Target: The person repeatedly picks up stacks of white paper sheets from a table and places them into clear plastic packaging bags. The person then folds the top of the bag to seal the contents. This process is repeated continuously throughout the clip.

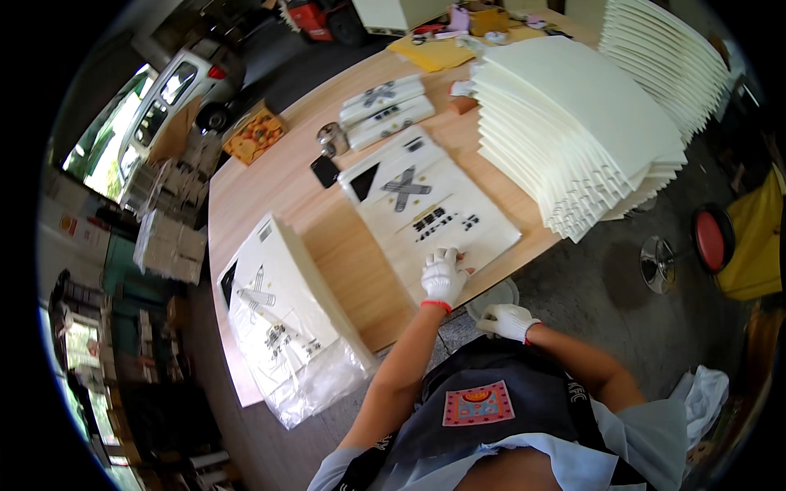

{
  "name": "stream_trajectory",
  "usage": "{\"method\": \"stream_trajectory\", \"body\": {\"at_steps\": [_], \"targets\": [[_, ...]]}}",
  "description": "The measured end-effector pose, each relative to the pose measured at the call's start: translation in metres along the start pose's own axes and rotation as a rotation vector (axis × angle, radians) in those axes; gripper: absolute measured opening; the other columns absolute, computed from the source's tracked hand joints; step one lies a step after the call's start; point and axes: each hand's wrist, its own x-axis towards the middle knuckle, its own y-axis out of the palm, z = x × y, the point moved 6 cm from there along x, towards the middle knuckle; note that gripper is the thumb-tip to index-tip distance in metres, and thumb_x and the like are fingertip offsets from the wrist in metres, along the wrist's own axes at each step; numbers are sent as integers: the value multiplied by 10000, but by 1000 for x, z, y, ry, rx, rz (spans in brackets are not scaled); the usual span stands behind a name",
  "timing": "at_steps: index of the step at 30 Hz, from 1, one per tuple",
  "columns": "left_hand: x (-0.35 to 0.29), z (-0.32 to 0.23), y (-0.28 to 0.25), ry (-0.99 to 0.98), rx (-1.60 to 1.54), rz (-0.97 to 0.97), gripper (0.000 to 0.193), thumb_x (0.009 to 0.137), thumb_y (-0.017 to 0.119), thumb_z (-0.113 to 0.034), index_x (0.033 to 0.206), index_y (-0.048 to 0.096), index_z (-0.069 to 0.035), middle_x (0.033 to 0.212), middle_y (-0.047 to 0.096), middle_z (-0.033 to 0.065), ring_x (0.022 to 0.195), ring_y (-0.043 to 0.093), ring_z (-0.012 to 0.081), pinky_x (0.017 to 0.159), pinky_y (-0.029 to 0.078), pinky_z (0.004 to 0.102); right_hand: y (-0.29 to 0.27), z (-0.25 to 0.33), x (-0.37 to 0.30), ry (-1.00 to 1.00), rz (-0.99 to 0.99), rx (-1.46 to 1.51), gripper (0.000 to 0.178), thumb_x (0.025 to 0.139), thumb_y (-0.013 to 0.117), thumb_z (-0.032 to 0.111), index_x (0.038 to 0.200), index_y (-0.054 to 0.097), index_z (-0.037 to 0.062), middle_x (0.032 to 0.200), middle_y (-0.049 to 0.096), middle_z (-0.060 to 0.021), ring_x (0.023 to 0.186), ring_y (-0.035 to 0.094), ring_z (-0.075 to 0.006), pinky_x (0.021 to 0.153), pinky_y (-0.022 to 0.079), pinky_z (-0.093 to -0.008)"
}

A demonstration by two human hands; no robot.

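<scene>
My left hand (444, 277), in a white glove with a red cuff, rests on the near edge of a flat stack of printed plastic bags (442, 192). Its fingers lie apart on the top bag. Above the gap at the table's front edge, my right hand (506, 322) is gloved the same way, its fingers curled closed; what they hold, if anything, is hidden. To the left stands a thick stack of white sheets in a clear printed bag (282, 315), its loose plastic end hanging over the table edge. A tall fanned pile of white foam-like sheets (565, 106) rises on the right.
Beyond the bags on the wooden table (270, 196) are a black phone (325, 171), a metal can (332, 139), folded bag bundles (385, 108) and a fruit-printed box (255, 133). A pale bucket (497, 296) stands below the front edge; a red-seated stool (714, 238) is at right.
</scene>
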Motion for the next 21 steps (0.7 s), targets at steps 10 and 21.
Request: {"method": "stream_trajectory", "body": {"at_steps": [10,21], "targets": [[40,46,23,-367,-366,521,218,771,526,-113,932,666,-71,875,688,104,820,653,226,742,489,323,-34,1,28,-130,-66,592,320,894,551,354,937,600,41,769,666,-56,629,615,-118,568,484,-247],[89,56,-55,-443,-943,139,158,916,511,-137,1014,603,-51,859,659,79,690,563,136,696,465,267,-93,26,121,-156,-477,-12,531,919,422,497,853,634,14,773,669,-72,717,642,-188,675,503,-320]]}}
